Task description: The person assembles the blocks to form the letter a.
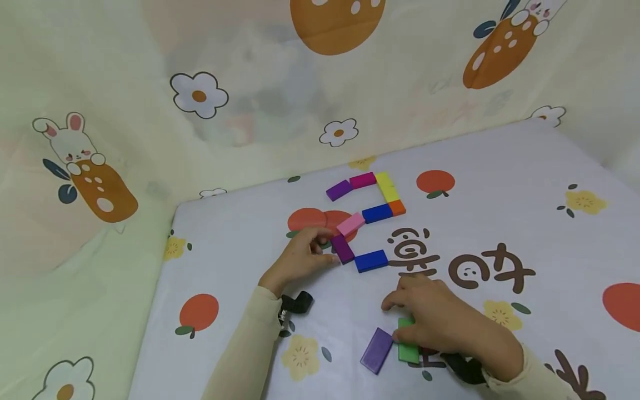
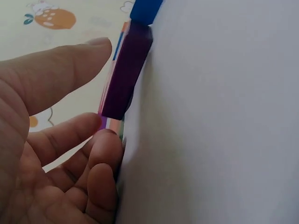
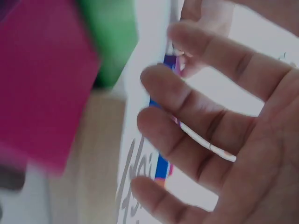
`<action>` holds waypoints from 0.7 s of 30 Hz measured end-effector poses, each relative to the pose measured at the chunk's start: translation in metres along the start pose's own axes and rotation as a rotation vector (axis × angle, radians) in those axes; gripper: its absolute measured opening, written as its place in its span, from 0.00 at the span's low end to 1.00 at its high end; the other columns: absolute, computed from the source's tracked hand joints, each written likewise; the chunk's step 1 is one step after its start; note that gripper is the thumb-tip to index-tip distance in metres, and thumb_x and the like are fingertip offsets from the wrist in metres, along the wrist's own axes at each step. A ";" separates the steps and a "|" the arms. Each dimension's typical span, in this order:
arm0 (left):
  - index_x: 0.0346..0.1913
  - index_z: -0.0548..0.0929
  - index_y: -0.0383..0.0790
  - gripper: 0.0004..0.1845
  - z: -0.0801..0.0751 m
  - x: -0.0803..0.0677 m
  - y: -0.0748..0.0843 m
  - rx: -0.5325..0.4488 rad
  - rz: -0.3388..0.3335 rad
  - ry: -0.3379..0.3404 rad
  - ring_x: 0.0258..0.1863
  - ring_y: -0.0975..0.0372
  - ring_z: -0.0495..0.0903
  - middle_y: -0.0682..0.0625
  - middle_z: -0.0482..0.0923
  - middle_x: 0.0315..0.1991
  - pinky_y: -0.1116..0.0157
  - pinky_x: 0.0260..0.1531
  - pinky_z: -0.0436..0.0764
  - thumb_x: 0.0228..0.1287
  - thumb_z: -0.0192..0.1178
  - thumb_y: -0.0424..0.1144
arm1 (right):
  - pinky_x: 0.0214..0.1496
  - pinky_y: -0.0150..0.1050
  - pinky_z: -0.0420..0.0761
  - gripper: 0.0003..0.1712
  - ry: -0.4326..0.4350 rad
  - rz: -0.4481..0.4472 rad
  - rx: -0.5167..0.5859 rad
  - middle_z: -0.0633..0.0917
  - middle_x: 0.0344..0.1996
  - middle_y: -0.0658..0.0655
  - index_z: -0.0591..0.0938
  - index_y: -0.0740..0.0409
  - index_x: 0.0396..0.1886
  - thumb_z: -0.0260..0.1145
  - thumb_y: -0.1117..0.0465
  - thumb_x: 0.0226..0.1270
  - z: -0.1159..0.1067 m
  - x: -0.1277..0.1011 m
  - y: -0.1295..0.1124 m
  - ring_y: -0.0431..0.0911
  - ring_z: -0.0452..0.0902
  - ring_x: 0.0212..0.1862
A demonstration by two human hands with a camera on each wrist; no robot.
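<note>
A curving chain of flat coloured blocks lies on the white cloth in the head view. My left hand (image 1: 305, 253) is at its near left bend, thumb and forefinger beside a dark purple block (image 1: 343, 249). In the left wrist view that dark purple block (image 2: 128, 70) stands just past the thumb tip, the fingers loosely bent. A blue block (image 1: 371, 261) adjoins its near end. My right hand (image 1: 435, 311), fingers spread, hovers over a green block (image 1: 408, 355), the thumb near a light purple block (image 1: 377, 351). A magenta block (image 3: 42, 84) looms close in the right wrist view.
Farther along the chain come a pink block (image 1: 351, 224), another blue block (image 1: 377, 213), an orange block (image 1: 397, 208), a yellow block (image 1: 387, 187), a magenta block (image 1: 362, 180) and a purple block (image 1: 339, 190). A patterned curtain (image 1: 265, 83) hangs behind the table.
</note>
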State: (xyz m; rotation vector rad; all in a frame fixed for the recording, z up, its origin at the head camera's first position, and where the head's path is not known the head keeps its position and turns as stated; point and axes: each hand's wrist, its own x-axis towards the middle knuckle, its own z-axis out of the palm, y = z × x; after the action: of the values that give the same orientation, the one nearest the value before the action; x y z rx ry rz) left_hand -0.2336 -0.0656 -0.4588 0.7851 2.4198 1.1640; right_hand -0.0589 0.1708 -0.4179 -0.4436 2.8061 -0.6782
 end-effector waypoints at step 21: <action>0.58 0.78 0.41 0.26 0.000 0.002 -0.003 -0.050 0.034 0.006 0.40 0.57 0.74 0.47 0.75 0.47 0.63 0.42 0.75 0.56 0.71 0.39 | 0.38 0.44 0.65 0.10 -0.122 -0.072 -0.034 0.73 0.25 0.40 0.85 0.36 0.26 0.79 0.45 0.45 0.014 0.018 -0.031 0.40 0.66 0.34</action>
State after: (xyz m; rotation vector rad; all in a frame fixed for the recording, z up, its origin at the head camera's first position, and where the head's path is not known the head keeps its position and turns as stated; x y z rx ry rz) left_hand -0.2362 -0.0660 -0.4615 0.8119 2.3808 1.2368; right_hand -0.0642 0.1330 -0.4184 -0.5747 2.7019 -0.5977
